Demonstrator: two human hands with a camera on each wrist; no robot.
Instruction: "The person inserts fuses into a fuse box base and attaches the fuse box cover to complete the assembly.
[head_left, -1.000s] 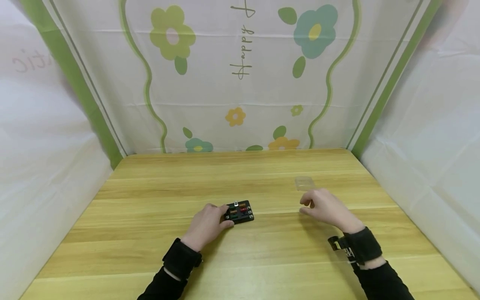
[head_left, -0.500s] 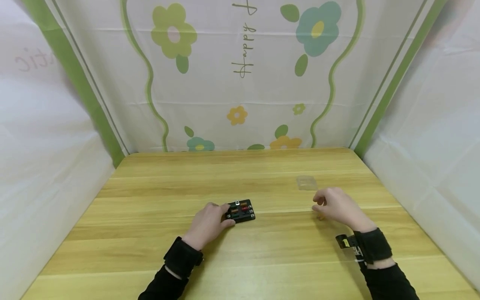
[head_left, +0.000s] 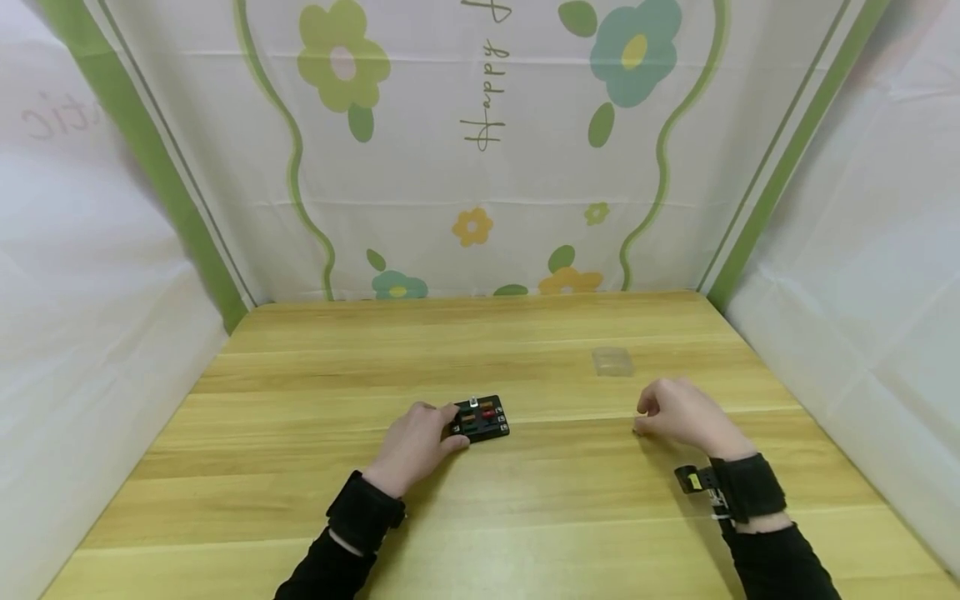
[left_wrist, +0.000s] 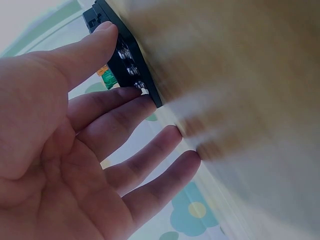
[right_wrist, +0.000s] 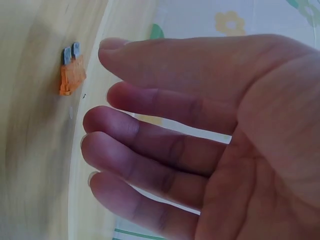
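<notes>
My left hand (head_left: 414,446) holds the left end of a black fuse block (head_left: 491,427), which lies on the table with several small coloured fuses in it. In the left wrist view, the thumb and first fingers pinch the block (left_wrist: 118,70) by its edges, and metal screw terminals show along one side. To the right, my right hand (head_left: 688,415) hovers low over the wood with loosely bent fingers. The right wrist view has an orange blade fuse (right_wrist: 73,76) on the table just beyond those fingertips, apart from them, its two metal prongs showing.
A clear plastic cover (head_left: 612,362) lies behind the right hand. The wooden table (head_left: 420,342) ends at a white flowered cloth (head_left: 405,167) at the back, and white cloth walls stand on both sides.
My right hand has shifted to the right, away from the fuse block. Half a second ago, something orange showed beneath its fingertips. The left hand and the block have stayed in place.
</notes>
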